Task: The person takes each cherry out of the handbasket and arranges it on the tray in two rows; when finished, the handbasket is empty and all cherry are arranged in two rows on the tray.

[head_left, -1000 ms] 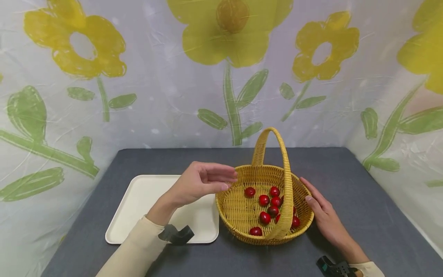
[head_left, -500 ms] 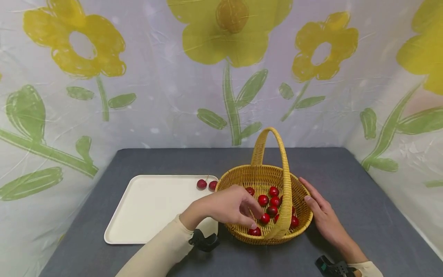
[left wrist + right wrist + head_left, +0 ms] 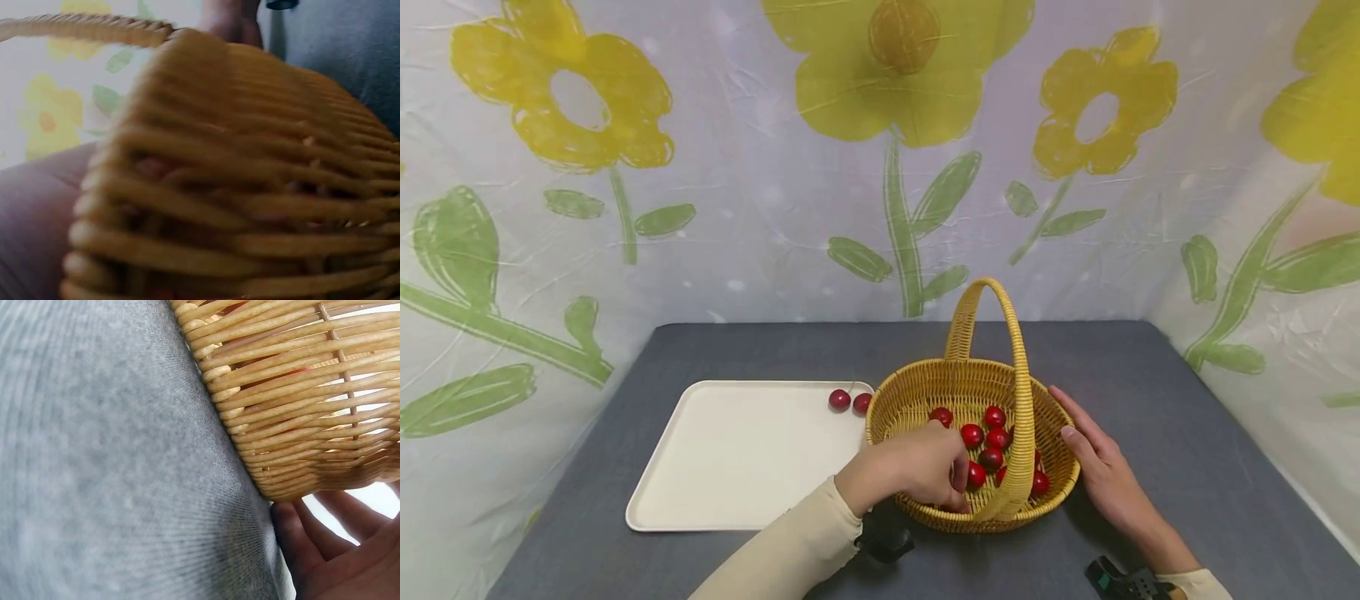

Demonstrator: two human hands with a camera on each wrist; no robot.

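In the head view, my left hand (image 3: 917, 467) reaches over the near left rim of a yellow wicker basket (image 3: 917, 375). Its fingers curl down and pinch a cherry at the basket's front, which the fingers hide. Several dark red cherries (image 3: 991, 458) lie on the basket floor, most of them towards the right. My right hand (image 3: 1101, 462) rests against the basket's right side with fairly straight fingers. In the right wrist view, the fingers (image 3: 312, 528) touch the outer weave. The left wrist view is filled by the blurred basket wall (image 3: 250, 162), with the left hand's work hidden behind it.
A white rectangular tray (image 3: 737, 458) lies left of the basket, with two cherries (image 3: 839, 400) at its far right corner. The basket's tall arched handle (image 3: 1021, 400) rises right of my left hand. A flower-printed curtain (image 3: 760, 208) hangs behind the grey table (image 3: 1097, 358).
My left hand has moved from above the tray's right edge down into the basket, and its fingers have curled over the front cherry. Two cherries on the tray have come into sight. The right hand stays put.
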